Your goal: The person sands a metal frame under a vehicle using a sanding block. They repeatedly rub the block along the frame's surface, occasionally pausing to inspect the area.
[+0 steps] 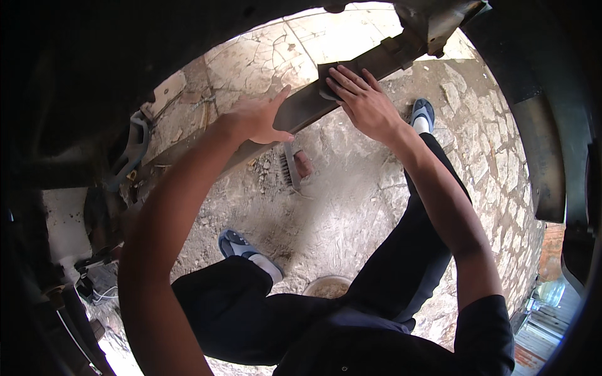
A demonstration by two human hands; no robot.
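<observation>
A long brownish metal bar (301, 110) runs slantwise in front of me, from lower left to upper right. My right hand (367, 108) lies with its fingers over a dark flat piece of sandpaper (327, 80), pressing it to the bar; the thumb side is partly hidden. My left hand (260, 120) is at the bar further left, thumb and fingers spread apart, with nothing seen in it. Below the bar, on the ground, a wire brush (289, 166) lies beside a reddish brick-like lump (303, 164).
Dark vehicle-like metal parts (69, 94) close in overhead and on both sides. A bracket (442, 28) joins the bar's upper right end. A round pan (328, 286) stands between my legs on the dusty ground (338, 182). Cables (100, 291) lie at lower left.
</observation>
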